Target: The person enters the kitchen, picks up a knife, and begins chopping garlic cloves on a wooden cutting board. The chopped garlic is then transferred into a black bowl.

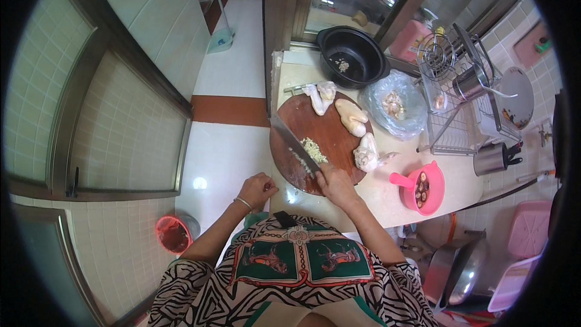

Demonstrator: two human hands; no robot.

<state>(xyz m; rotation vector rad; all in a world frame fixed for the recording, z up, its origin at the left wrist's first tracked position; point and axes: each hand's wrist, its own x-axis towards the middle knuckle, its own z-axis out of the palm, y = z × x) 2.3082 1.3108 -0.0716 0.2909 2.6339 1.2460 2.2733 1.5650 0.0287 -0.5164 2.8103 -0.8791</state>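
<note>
My right hand (335, 185) grips a cleaver (295, 143) at its handle end. The blade slants up and left across a round wooden chopping board (290, 175). Beside the blade lies a small heap of finely chopped pale garlic or ginger (313, 150), and more bits sit along the blade's near side. Raw poultry pieces rest on the board's far and right edges: a wing (321, 96), a yellowish piece (351, 117) and another wing (366, 154). My left hand (258, 190) hovers off the counter's left edge with fingers curled; nothing shows in it.
A black pot (333, 47) with chopped bits inside stands behind the board. Right of it are a bag-lined bowl (370, 104), a metal dish rack (447, 122) and a pink handled strainer or scoop (438, 186) holding dark slices. A waste bin (159, 231) stands on the floor at left.
</note>
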